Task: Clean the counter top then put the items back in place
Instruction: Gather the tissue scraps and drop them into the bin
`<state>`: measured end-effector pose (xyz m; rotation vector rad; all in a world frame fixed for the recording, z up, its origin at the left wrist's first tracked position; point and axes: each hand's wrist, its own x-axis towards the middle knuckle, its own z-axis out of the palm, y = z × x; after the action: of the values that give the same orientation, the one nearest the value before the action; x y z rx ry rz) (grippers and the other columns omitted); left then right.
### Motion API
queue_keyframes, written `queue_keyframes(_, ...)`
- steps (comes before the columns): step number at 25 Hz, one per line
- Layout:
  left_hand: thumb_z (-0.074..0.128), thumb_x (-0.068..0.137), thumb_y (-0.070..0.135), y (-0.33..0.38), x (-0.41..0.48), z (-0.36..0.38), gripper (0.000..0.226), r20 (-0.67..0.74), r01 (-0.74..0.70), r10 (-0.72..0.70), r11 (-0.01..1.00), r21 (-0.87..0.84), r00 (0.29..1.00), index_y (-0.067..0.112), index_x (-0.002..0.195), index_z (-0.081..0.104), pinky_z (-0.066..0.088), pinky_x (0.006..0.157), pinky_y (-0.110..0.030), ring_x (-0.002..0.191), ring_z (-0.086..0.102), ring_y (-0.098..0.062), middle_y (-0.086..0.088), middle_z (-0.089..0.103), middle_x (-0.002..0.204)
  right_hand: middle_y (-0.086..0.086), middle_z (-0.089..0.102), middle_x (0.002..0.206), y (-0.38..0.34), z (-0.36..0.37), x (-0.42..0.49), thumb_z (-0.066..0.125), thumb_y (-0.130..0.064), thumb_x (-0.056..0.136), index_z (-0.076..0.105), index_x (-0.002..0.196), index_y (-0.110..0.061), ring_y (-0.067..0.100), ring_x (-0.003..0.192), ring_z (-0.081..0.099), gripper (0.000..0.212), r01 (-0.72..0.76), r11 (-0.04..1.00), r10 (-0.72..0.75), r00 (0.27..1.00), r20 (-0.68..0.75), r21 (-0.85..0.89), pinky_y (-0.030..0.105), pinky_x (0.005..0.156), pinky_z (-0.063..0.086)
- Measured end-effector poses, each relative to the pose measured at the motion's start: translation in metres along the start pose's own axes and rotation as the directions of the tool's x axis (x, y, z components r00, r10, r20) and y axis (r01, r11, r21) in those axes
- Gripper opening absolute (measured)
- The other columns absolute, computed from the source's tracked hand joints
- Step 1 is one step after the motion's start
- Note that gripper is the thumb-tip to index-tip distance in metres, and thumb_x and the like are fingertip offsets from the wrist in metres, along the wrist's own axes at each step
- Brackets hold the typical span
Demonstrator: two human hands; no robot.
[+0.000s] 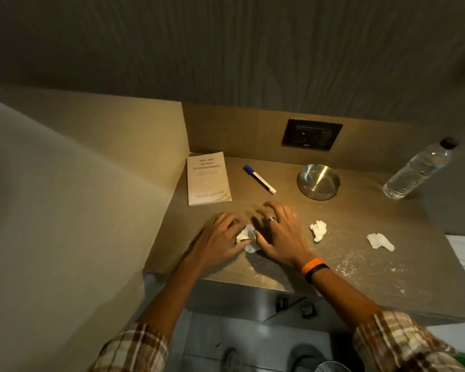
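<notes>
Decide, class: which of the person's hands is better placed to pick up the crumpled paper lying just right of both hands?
Right. The right hand lies nearer that crumpled paper, with bare counter top between them. The left hand is farther away, touching another paper scrap, and would have to cross over.

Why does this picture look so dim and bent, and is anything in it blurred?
Head view: warm, low light falls on the counter, with glare on the metal bowl. The wide lens bends the walls and tilts the water bottle. The fingers of the right hand are motion-blurred; the book title stays readable.
</notes>
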<state>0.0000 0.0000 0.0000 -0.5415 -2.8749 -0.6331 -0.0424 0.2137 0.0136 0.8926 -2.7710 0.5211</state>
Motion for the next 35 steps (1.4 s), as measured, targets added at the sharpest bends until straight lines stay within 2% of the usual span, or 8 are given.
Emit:
queue_keyframes(8,0.061,0.096,0.023,0.016,0.016,0.021,0.019,0.000,-0.097,0.097,0.993,-0.066,0.995,0.020,0.113,0.068,0.052,0.077,-0.028,0.094,0.054,-0.005,0.006,0.058,0.107,0.004,0.060,0.096,0.028,0.003,-0.068,0.059,-0.024,0.088,0.067,0.098,-0.016,0.024,0.085,0.054,0.015,-0.082,0.996,0.082,0.997,0.000,-0.031,0.037,0.071,0.046)
queue_keyframes(11,0.066,0.091,0.018,0.033,0.036,0.023,0.027,-0.023,-0.101,0.099,0.991,-0.085,0.995,0.022,0.118,0.065,0.052,0.081,-0.022,0.095,0.055,-0.003,0.007,0.060,0.111,0.005,0.064,0.097,0.032,0.002,-0.074,0.061,-0.027,0.096,0.068,0.101,-0.012,0.021,0.085,0.057,0.017,-0.061,0.998,0.062,0.997,-0.041,0.023,0.034,0.065,0.050)
queue_keyframes(14,0.075,0.083,0.019,0.065,0.072,0.035,0.032,0.024,-0.148,0.153,0.979,-0.141,0.988,0.019,0.114,0.066,0.050,0.083,-0.020,0.100,0.057,-0.009,0.002,0.059,0.115,0.006,0.067,0.109,0.048,-0.013,-0.091,0.073,-0.017,0.088,0.069,0.107,-0.008,0.017,0.094,0.061,0.021,-0.146,0.987,0.153,0.980,-0.130,0.061,0.026,0.077,0.055)
queue_keyframes(20,0.071,0.081,0.015,0.138,0.127,0.088,0.019,0.104,-0.264,0.267,0.963,-0.042,0.958,0.009,0.100,0.071,0.046,0.073,-0.032,0.101,0.057,-0.027,-0.009,0.064,0.109,0.011,0.068,0.103,0.121,-0.059,-0.118,0.066,0.006,0.085,0.072,0.103,-0.003,0.024,0.095,0.064,0.020,-0.542,0.839,0.520,0.779,-0.351,0.039,0.026,0.081,0.052)
queue_keyframes(24,0.069,0.085,0.017,0.144,0.128,0.111,0.029,0.152,-0.234,0.228,0.972,0.025,0.962,0.008,0.113,0.067,0.047,0.088,-0.035,0.110,0.053,-0.025,-0.010,0.062,0.121,0.010,0.063,0.117,0.170,-0.062,-0.120,0.054,-0.009,0.097,0.068,0.108,-0.006,0.023,0.100,0.062,0.019,-0.771,0.634,0.759,0.607,-0.233,0.058,0.017,0.079,0.046)
queue_keyframes(26,0.075,0.078,0.008,0.143,0.129,0.113,0.039,0.175,-0.241,0.229,0.969,0.050,0.957,0.008,0.117,0.066,0.047,0.086,-0.034,0.110,0.054,-0.026,-0.011,0.062,0.122,0.013,0.065,0.116,0.181,-0.055,-0.122,0.053,-0.009,0.095,0.070,0.105,-0.005,0.029,0.100,0.063,0.020,-0.740,0.662,0.724,0.672,-0.152,-0.120,0.036,0.080,0.054)
queue_keyframes(28,0.078,0.074,0.002,0.144,0.131,0.112,0.043,0.171,-0.231,0.218,0.971,0.061,0.961,0.007,0.115,0.067,0.048,0.082,-0.034,0.107,0.056,-0.027,-0.010,0.064,0.119,0.014,0.066,0.107,0.182,-0.053,-0.122,0.051,-0.004,0.091,0.071,0.098,-0.007,0.030,0.097,0.062,0.021,-0.700,0.681,0.692,0.711,-0.122,-0.217,0.038,0.076,0.054)
queue_keyframes(35,0.082,0.066,-0.003,0.181,0.091,0.109,0.033,0.027,-0.219,0.220,0.975,-0.035,0.975,0.007,0.095,0.071,0.051,0.066,-0.031,0.091,0.059,-0.026,-0.008,0.069,0.099,0.009,0.071,0.100,0.146,-0.071,-0.151,0.066,-0.002,0.085,0.075,0.096,-0.006,0.027,0.095,0.065,0.015,-0.575,0.810,0.552,0.815,-0.176,-0.119,0.036,0.072,0.056)
